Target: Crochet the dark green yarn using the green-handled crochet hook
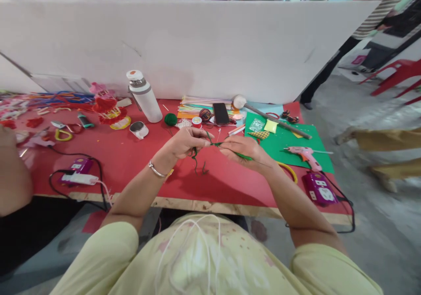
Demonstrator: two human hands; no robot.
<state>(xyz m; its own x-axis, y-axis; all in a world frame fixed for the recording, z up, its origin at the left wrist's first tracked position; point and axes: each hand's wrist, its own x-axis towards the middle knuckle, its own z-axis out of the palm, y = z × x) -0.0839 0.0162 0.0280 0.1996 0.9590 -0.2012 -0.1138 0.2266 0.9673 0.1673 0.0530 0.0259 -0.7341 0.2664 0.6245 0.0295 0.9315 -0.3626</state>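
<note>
Over the red tabletop point(131, 172), my left hand point(188, 142) is closed, thumb and finger pinching a dark green yarn strand point(195, 159). Its loose tail dangles below the fingers. Close beside it, my right hand point(245, 149) closes around a slim green stem point(244, 156) with a thin wire-like end behind the palm. Green strands join the two hands at the stem's tip; how they are wound is too small to tell. Beyond my left hand lies a ball of green yarn point(170, 119). A metal cup point(139, 130) stands left of it.
A white thermos point(144, 96) stands by the white partition point(184, 44). Behind my hands lie a phone point(220, 113) and a red thread spool point(196, 122). On the right are a pink glue gun point(304, 154) and purple power strip point(320, 188). A person's arm point(13, 172) is at left.
</note>
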